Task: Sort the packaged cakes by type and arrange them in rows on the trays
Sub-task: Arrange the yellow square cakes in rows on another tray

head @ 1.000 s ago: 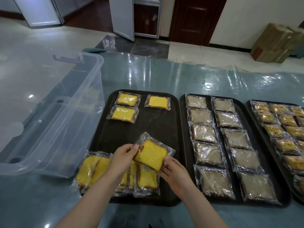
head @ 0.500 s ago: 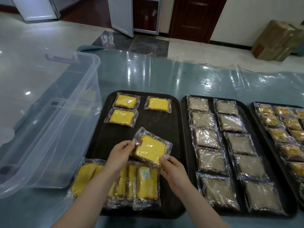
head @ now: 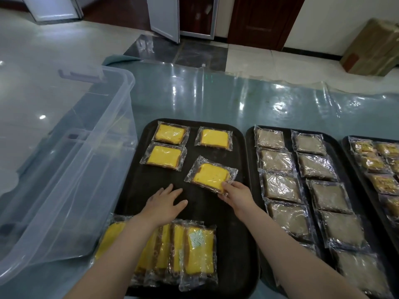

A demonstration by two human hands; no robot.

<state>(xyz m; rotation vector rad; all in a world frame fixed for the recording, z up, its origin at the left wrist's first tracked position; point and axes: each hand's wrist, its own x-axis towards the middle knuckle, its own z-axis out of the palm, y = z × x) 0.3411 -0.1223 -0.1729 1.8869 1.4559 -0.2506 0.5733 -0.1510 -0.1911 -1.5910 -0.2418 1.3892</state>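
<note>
While the right hand [head: 236, 194] pinches the tilted cake [head: 211, 176], skewed beside the tray's [head: 237, 255] second-row cake [head: 163, 157], the left hand [head: 165, 205] hovers flat, empty.

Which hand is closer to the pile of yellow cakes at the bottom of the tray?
Left. The left hand hovers just above the pile of yellow cakes; the right hand is farther up, pinching another yellow cake.

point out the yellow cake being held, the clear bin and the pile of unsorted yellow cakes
held yellow cake [head: 210, 176], head view, middle of its yellow top
clear bin [head: 129, 83], head view, far right rim
unsorted pile [head: 199, 254], head view, face of the rightmost packet
</note>
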